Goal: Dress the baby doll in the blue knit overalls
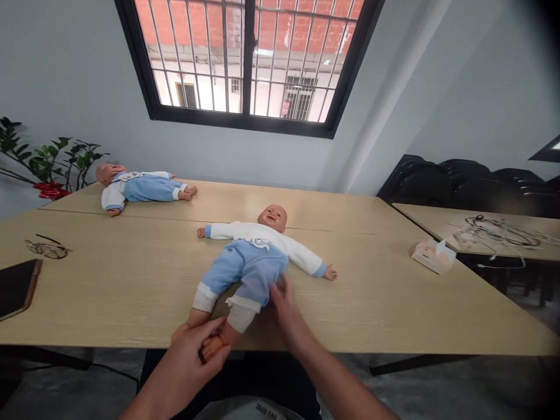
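A baby doll (262,256) lies on its back on the table, head away from me and arms spread. It wears a white top with blue cuffs and blue trousers (245,271) with white leg ends. My left hand (192,353) is closed around the doll's foot (214,345) on the right, at the table's near edge; the other foot is partly behind that hand. At the right side of the trousers, my right hand (289,312) has its bent fingers closed against the blue cloth. It is slightly blurred, and some fingertips are hidden.
A second, similarly dressed doll (146,185) lies at the back left. Glasses (48,249) and a dark tablet or phone (17,289) rest at the left. A tissue box (433,256) stands right, near tangled cables (499,230) on another table (411,211).
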{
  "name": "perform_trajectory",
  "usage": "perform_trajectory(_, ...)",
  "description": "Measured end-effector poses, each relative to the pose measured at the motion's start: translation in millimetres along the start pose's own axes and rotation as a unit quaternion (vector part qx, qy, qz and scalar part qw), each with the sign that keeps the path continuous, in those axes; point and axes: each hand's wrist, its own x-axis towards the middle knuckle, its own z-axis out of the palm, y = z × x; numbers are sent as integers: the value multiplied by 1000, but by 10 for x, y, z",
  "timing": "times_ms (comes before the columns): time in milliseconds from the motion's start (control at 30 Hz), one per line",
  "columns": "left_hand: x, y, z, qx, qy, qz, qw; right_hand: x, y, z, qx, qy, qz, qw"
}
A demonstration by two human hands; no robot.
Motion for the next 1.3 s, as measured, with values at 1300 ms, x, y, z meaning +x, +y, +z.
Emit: perform_trajectory(1300, 532, 285, 554, -611, -357, -116, 697, -717, -214, 289, 194, 32, 13, 980)
